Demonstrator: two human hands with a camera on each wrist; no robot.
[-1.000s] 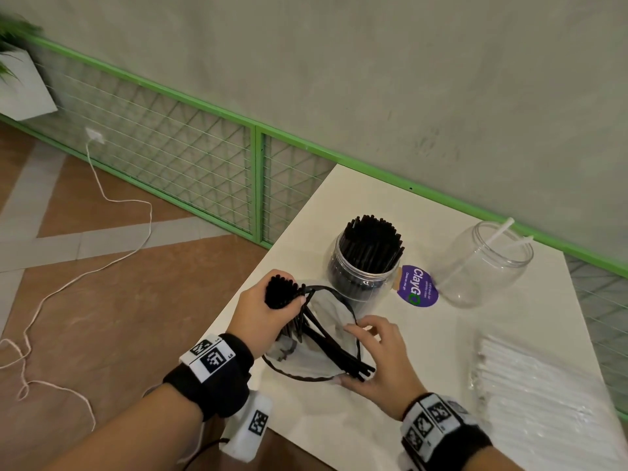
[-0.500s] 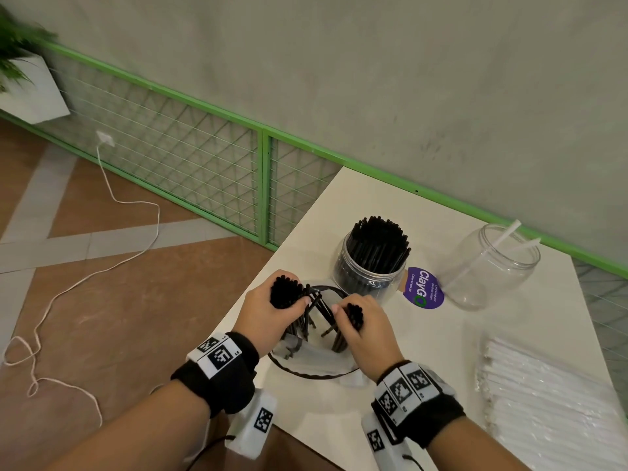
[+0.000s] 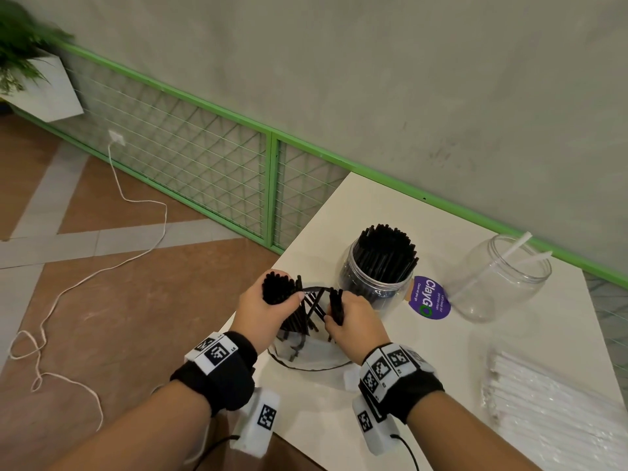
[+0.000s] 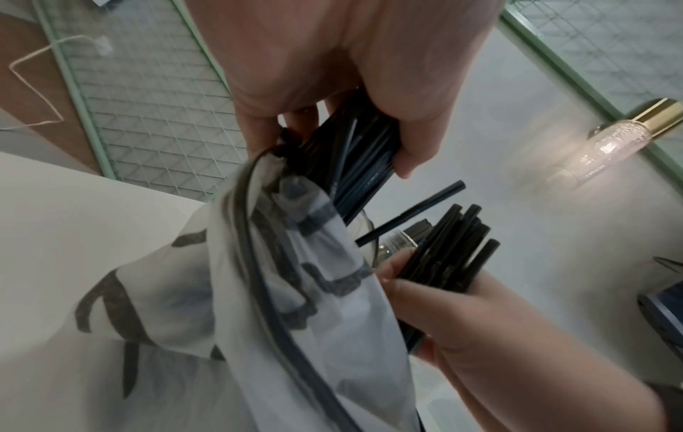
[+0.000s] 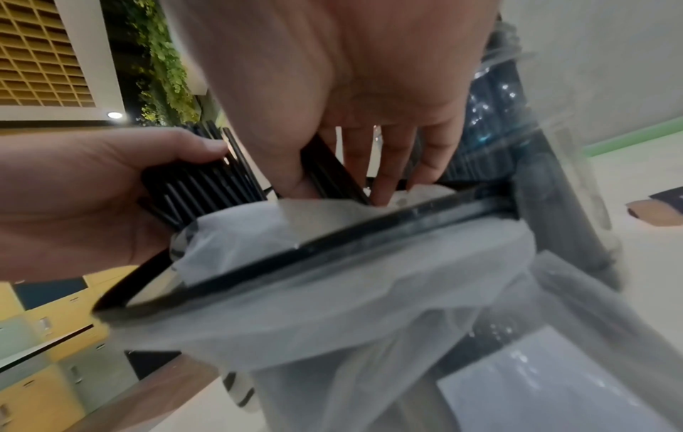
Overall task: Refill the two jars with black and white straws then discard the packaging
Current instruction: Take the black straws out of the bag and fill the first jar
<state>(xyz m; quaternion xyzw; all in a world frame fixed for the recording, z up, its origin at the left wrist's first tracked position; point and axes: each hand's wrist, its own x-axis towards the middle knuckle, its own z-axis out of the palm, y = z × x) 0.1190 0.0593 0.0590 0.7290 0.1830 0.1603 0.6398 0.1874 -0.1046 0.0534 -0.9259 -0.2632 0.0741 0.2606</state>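
- Head view: the left hand (image 3: 268, 312) grips a thick bundle of black straws (image 3: 279, 291) above the clear plastic bag (image 3: 306, 355) at the near corner of the white table (image 3: 373, 205). The right hand (image 3: 353, 321) clasps a smaller bunch just right of it. Behind the bag stands the jar packed with black straws (image 3: 375, 270); right of that jar, the nearly empty jar (image 3: 496, 277) with two white straws, and nearer, the pack of white straws (image 3: 557, 409).
- Left wrist view: left hand (image 4: 332, 73) fingers wrap the straws at the bag's mouth.
- Right wrist view: right hand (image 5: 351, 87) pinches its bunch over the bag.

Soft, even indoor light; sharp head view, wide-angle bowing at edges; blurred, close-up wrist views.
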